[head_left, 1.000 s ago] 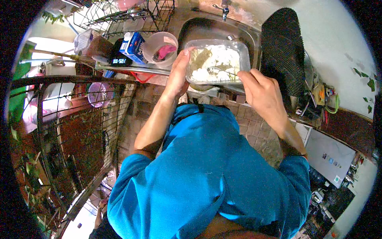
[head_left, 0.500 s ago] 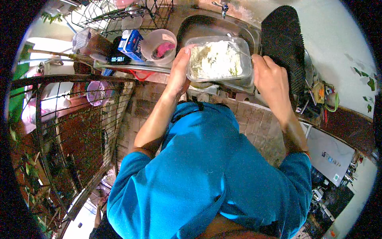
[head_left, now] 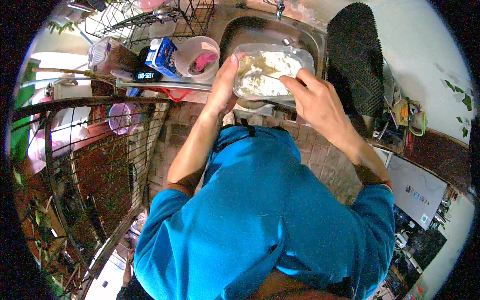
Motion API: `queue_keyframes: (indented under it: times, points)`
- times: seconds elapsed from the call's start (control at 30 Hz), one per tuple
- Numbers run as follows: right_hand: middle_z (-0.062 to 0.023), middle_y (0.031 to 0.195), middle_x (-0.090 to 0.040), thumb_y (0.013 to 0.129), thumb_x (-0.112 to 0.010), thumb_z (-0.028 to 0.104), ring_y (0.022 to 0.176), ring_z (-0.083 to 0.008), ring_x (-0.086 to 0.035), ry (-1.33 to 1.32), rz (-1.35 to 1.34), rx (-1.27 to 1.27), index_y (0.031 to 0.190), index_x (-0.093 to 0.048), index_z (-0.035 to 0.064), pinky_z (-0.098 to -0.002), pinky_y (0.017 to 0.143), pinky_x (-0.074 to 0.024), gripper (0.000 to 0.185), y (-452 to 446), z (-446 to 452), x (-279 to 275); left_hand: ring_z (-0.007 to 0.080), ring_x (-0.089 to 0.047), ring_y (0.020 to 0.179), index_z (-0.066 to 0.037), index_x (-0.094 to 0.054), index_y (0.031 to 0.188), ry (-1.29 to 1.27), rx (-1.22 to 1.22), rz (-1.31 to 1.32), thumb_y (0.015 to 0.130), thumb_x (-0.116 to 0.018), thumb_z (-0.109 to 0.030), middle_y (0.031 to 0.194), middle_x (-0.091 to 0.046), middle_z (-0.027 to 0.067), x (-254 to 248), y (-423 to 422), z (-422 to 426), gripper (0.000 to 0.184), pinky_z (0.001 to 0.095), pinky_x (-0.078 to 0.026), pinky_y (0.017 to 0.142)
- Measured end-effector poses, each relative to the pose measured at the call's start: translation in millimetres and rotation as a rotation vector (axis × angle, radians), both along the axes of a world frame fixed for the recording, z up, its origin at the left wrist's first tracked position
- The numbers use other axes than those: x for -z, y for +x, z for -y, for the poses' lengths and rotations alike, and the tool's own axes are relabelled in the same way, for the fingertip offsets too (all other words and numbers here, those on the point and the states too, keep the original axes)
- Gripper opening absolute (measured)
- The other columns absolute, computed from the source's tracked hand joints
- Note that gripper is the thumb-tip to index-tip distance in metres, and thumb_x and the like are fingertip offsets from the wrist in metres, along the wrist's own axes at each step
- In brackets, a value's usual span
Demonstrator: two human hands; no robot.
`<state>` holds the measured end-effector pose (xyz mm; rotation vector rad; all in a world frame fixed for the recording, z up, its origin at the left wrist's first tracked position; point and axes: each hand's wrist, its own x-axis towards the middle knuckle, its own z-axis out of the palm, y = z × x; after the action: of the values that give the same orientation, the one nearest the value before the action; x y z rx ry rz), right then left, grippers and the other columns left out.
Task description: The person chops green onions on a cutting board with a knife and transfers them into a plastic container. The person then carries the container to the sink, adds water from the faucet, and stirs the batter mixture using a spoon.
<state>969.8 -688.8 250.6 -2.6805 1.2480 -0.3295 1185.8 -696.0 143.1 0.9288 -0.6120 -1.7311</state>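
My left hand (head_left: 223, 90) grips the left side of a clear plastic container (head_left: 307, 59), thumb on its rim. The container is tilted toward me above the sink's front edge. Inside it lies a white and pale greenish, crumbly or creamy mass (head_left: 267, 85). My right hand (head_left: 315, 95) reaches over the container's right front corner, fingers closed around a thin metal utensil (head_left: 270, 76). Its tip is down in the white mass, so I cannot see whether it is a spoon or a fork.
Behind the container is a steel sink (head_left: 240, 30) with a tap (head_left: 280, 10). To the left stand a translucent tub (head_left: 198, 45) with something pink inside, a blue carton (head_left: 161, 56) and a digital display (head_left: 146, 75). A black textured mat (head_left: 354, 60) leans at right.
My right hand has moved left from the container's right edge to over its front right part. The utensil now crosses the white mass, which is spread differently, with more pale area at left.
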Motion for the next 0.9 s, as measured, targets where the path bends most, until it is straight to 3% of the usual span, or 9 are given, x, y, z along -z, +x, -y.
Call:
queue_keyframes:
  times: [0.1, 0.17, 0.37, 0.67, 0.9]
  points:
    - [-0.0128, 0.089, -0.059, 0.081, -0.059, 0.009, 0.074, -0.0335, -0.067, -0.014, 0.042, -0.095, 0.111, -0.066, 0.0123, -0.0438, 0.064, -0.0568, 0.031, -2, -1, -6, 0.0283, -0.061, 0.115, -0.001, -0.043, 0.139, -0.016, 0.052, -0.029, 0.103, -0.037, -0.052, 0.129, -0.057, 0.0180, 1, 8, 6, 0.062, 0.0440, -0.059, 0.085]
    - [-0.0111, 0.085, -0.055, 0.076, -0.064, -0.003, 0.074, -0.0288, -0.064, -0.070, 0.045, -0.127, 0.104, -0.069, 0.0062, -0.0387, 0.067, -0.0559, 0.030, -4, 6, -11, 0.0286, -0.061, 0.115, -0.001, -0.042, 0.139, 0.019, 0.038, -0.004, 0.103, -0.036, -0.053, 0.130, -0.057, 0.0181, -5, 8, 5, 0.064, 0.0460, -0.060, 0.081]
    - [-0.0116, 0.086, -0.057, 0.077, -0.065, 0.001, 0.080, -0.0294, -0.065, -0.031, 0.006, -0.055, 0.104, -0.069, 0.0063, -0.0389, 0.070, -0.0551, 0.028, 2, 25, -26, 0.0280, -0.062, 0.115, -0.002, -0.044, 0.139, -0.012, 0.078, 0.041, 0.102, -0.036, -0.055, 0.132, -0.056, 0.0173, -3, 3, 6, 0.065, 0.0469, -0.062, 0.073]
    - [-0.0102, 0.090, -0.057, 0.074, -0.066, 0.000, 0.082, -0.0288, -0.063, -0.006, -0.066, -0.239, 0.105, -0.070, 0.0084, -0.0389, 0.073, -0.0545, 0.032, 2, 23, -30, 0.0280, -0.062, 0.114, -0.001, -0.042, 0.141, -0.005, 0.112, -0.064, 0.100, -0.040, -0.056, 0.133, -0.055, 0.0181, 6, 10, 7, 0.068, 0.0445, -0.064, 0.067]
    - [-0.0101, 0.088, -0.055, 0.072, -0.065, -0.003, 0.085, -0.0285, -0.058, -0.038, -0.021, -0.335, 0.103, -0.073, 0.0089, -0.0376, 0.076, -0.0503, 0.034, -23, 39, -47, 0.0291, -0.056, 0.123, 0.000, -0.042, 0.141, 0.044, 0.036, -0.039, 0.102, -0.040, -0.053, 0.137, -0.053, 0.0181, -15, 8, -4, 0.066, 0.0442, -0.052, 0.096]
